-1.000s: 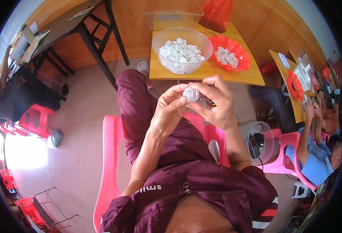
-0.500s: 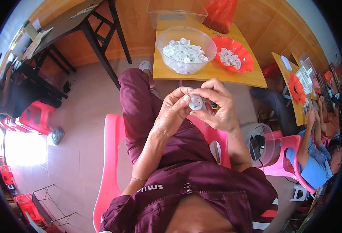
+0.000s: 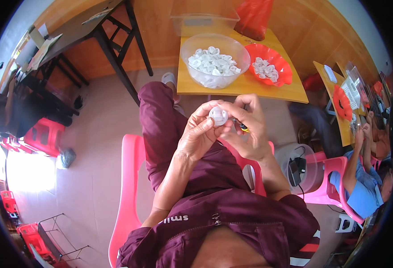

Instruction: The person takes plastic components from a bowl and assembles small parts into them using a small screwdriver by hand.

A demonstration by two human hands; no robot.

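In front of my lap, my left hand (image 3: pixel 193 136) pinches a round white plastic piece (image 3: pixel 218 115) between thumb and fingers. Slots show in its flat face, which is turned up toward me. Close against it is my right hand (image 3: pixel 255 131), its fingers curled round a small tool with a black and yellow handle (image 3: pixel 243 127). The tool's working end is hard to make out. My right fingertips are near the edge of the white piece; whether they touch it I cannot tell.
A wooden table (image 3: pixel 294 92) ahead bears a clear bowl (image 3: pixel 234 43) of white plastic pieces and a red scalloped dish (image 3: pixel 284 62) with more. Behind stand a clear bin (image 3: pixel 178 20) and a red bag (image 3: pixel 255 20). At right, a clear tub (image 3: pixel 312 167) holds black adapters; people sit both sides.
The white piece has shifted slightly left and now faces me more fully. My right hand has turned a little, and its index finger has drawn back from the top of the piece.
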